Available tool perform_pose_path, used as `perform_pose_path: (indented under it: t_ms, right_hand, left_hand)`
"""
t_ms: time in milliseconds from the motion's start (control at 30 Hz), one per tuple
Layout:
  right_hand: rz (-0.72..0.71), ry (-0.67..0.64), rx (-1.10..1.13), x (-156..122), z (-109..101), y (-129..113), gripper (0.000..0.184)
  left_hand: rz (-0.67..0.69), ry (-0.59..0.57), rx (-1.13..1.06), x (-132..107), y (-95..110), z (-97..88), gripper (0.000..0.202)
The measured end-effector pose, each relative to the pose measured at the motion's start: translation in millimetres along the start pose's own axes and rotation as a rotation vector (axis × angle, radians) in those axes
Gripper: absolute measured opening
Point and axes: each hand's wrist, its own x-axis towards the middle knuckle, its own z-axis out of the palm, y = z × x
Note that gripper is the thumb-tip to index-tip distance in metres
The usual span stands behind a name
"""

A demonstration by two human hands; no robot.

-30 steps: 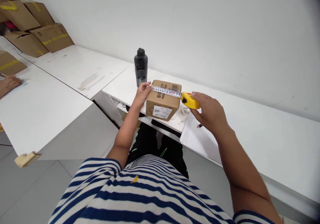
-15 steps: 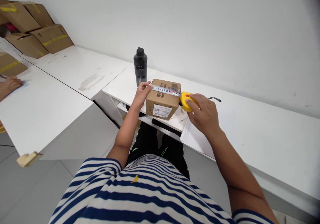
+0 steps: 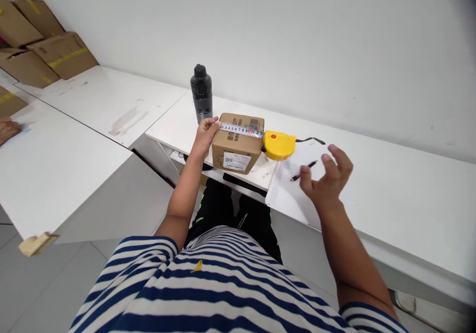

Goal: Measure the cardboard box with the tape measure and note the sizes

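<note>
White wall point(image 3: 334, 50) rises beyond the cardboard box point(image 3: 238, 147), and the long table point(image 3: 394, 194) that carries the box runs out to its right. Well to the left of the box stand stacked cartons point(image 3: 70, 55); upright beside its far left corner is a dark bottle point(image 3: 202, 92). Paper sheets point(image 3: 284, 199) lie near, to its right. At the box's left edge, the left hand point(image 3: 206, 136) has thumb and fingers together, apparently pinching the end of the tape measure point(image 3: 279, 145). Out to the right of the box, above the paper, the right hand point(image 3: 329, 177) is empty, its thumb and fingers spread apart; it has just let go of the tape measure's yellow case. That leaves the left hand alone holding the measure in position, with the blade point(image 3: 241, 130) stretched across the box's top and its printed figures uncovered. The case sits at the box's right edge; whether anything supports it from below, I cannot tell. Smallest is a pen point(image 3: 304, 170), lying on the paper right of the box, just beside the right thumb in this view.
</note>
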Motion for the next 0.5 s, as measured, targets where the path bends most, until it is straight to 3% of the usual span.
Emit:
perform_pose_path:
  t_ms: [67, 133, 200, 267, 367, 500]
  right_hand:
    - [0.238, -0.173, -0.116, -12, -7, 22, 0.052]
    - [0.404, -0.45, -0.228, -18, -12, 43, 0.052]
    - [0.46, -0.723, -0.327, -19, -13, 60, 0.056]
    - [0.437, -0.917, -0.365, -18, -10, 71, 0.058]
    - [0.355, -0.991, -0.236, -17, 0, 76, 0.052]
    - [0.358, -0.922, -0.065, -18, 11, 68, 0.041]
  left_hand:
    - [0.016, 0.013, -0.021, 4, -3, -0.5, 0.04]
    - [0.035, 0.015, -0.042, 8, -5, -1.0, 0.041]
    - [0.047, 0.013, -0.051, 11, -6, -1.7, 0.042]
    - [0.05, 0.012, -0.053, 13, -6, -2.8, 0.043]
    - [0.053, 0.005, -0.047, 14, -6, -4.8, 0.047]
    - [0.073, 0.0, -0.033, 16, -6, -7.2, 0.05]
